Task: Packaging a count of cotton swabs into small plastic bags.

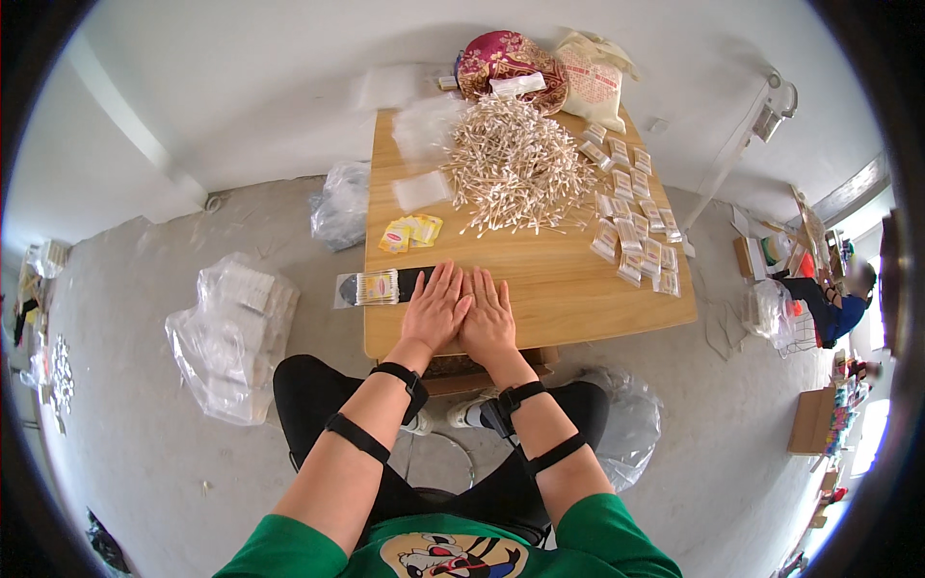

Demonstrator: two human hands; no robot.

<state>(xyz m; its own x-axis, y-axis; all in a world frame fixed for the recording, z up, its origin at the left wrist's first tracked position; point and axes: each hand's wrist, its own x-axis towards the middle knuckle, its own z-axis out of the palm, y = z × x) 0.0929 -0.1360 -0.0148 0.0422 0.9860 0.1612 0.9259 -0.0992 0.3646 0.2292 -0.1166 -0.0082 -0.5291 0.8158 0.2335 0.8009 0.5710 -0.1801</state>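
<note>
My left hand (pixel 436 306) lies flat near the front edge of the table, fingers stretched out, over the right end of a black strip (pixel 409 282). Beside it, thumbs close together, my right hand (pixel 488 313) also rests flat, palm down. Whether anything lies under the palms is hidden. Left of my left hand, a clear packet of cotton swabs (pixel 377 287) with a yellow card sits on the strip. Several yellow cards (pixel 411 233) lie behind it. Farther back is a big heap of loose cotton swabs (pixel 520 164).
Filled swab packets (pixel 636 231) cover the right side of the wooden table (pixel 540 308). Clear bags (pixel 421 191) lie left of the heap, with a patterned cushion-like bundle (pixel 511 67) and cloth sack (pixel 590 82) behind. A large plastic bag (pixel 236 332) stands on the floor at left. Another person (pixel 836 306) sits far right.
</note>
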